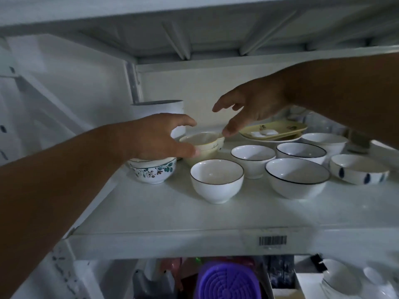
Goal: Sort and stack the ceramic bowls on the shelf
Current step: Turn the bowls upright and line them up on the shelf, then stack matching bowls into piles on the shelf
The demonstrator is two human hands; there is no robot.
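On the white shelf [164, 214] stand several ceramic bowls. A small stack of cream bowls [204, 145] sits toward the back. My left hand [159, 137] curves around its left side, thumb touching the wall, fingers apart. My right hand [248, 106] hovers just above and to the right of the stack, fingers spread, thumb near the rim. A floral-patterned bowl stack [153, 170] sits partly under my left hand. A white bowl with a thin dark rim [217, 180] stands in front. A larger dark-rimmed bowl [298, 176] is to its right.
More white bowls [252, 158] [301, 152] [323, 141] and a blue-leaf bowl [358, 169] fill the right side. Yellow plates [274, 130] lie at the back, with a white stack of dishes [159, 111] at back left. The upper shelf hangs low overhead. A purple item [226, 281] sits below.
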